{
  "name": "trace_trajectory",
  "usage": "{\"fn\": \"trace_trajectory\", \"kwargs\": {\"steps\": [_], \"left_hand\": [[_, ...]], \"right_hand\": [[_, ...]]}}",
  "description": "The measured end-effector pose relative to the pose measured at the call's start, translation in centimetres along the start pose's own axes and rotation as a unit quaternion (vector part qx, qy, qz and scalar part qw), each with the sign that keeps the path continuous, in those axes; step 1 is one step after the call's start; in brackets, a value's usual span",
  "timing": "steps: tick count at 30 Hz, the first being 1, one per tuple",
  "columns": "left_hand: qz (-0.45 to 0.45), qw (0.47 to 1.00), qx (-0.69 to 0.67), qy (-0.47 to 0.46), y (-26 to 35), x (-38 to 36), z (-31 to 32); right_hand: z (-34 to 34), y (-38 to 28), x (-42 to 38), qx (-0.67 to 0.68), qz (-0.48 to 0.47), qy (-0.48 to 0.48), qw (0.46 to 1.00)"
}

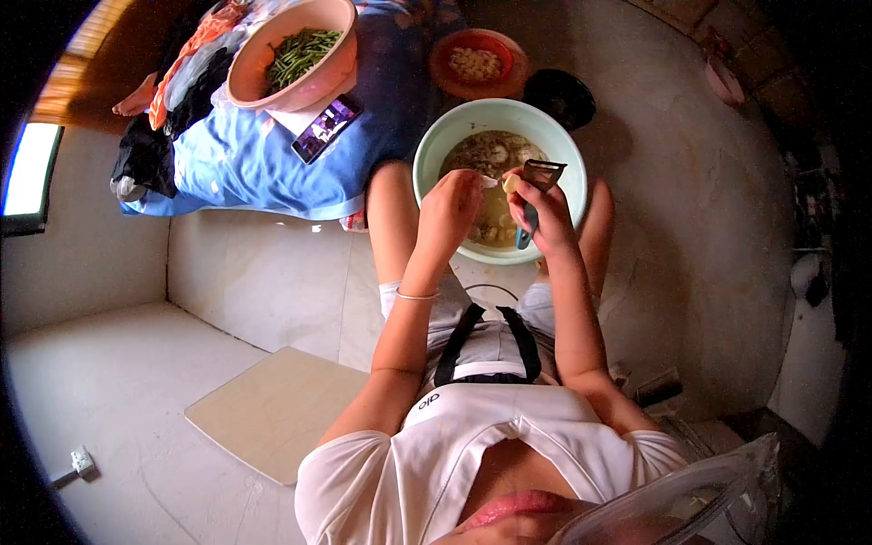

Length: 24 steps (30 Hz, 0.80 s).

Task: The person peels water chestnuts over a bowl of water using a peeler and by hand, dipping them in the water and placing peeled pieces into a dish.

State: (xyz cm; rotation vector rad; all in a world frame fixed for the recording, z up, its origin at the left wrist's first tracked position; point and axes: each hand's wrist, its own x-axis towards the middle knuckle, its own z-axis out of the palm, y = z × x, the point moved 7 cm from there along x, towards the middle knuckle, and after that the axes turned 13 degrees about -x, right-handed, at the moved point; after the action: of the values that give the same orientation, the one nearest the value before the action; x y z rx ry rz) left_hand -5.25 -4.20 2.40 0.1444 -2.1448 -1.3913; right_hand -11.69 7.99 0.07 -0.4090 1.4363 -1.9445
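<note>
Over the green basin (427, 195) of cloudy water, my left hand (451, 204) pinches a thin whitish scrap (489, 181) at its fingertips. Facing it, my right hand (547, 213) is closed around a peeler (527, 227) with a blue-grey handle, its dark wide head (543, 173) sticking up past the fingers. Between the thumb and finger of that same hand sits a small pale yellow piece (511, 183), close to the scrap; its kind is too small to make out. Brown bits and pale lumps float in the water.
Beyond the basin stands a red bowl (510, 56) of small pale pieces, beside a black round container (568, 98). On a blue-covered bed (245, 163) rest a pink basin (243, 82) of green beans and a phone (327, 129). Another person's foot (136, 98) shows at far left. A beige board (282, 409) lies on the floor.
</note>
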Motion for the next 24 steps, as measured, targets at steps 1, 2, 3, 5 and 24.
{"fn": "trace_trajectory", "kwargs": {"steps": [1, 2, 3, 5, 24], "left_hand": [[0.017, 1.000, -0.009, 0.009, 0.0, 0.0, -0.2], [0.016, 1.000, -0.010, 0.007, 0.4, 0.1, -0.4], [-0.011, 1.000, -0.020, -0.014, 0.6, 0.2, -0.4], [-0.043, 0.995, -0.091, -0.017, 0.5, 0.4, 0.0], [-0.079, 0.980, -0.175, -0.052, 0.8, -0.1, 0.1]], "right_hand": [[0.0, -0.1, 0.2, -0.032, -0.004, 0.011, 0.999], [-0.1, 0.2, 0.3, -0.032, -0.003, 0.013, 0.999], [0.0, 0.5, 0.5, -0.042, -0.014, -0.001, 0.999], [0.1, 0.7, 0.4, -0.049, -0.020, -0.013, 0.999], [-0.8, 0.7, -0.1, -0.155, 0.002, 0.046, 0.987]]}}
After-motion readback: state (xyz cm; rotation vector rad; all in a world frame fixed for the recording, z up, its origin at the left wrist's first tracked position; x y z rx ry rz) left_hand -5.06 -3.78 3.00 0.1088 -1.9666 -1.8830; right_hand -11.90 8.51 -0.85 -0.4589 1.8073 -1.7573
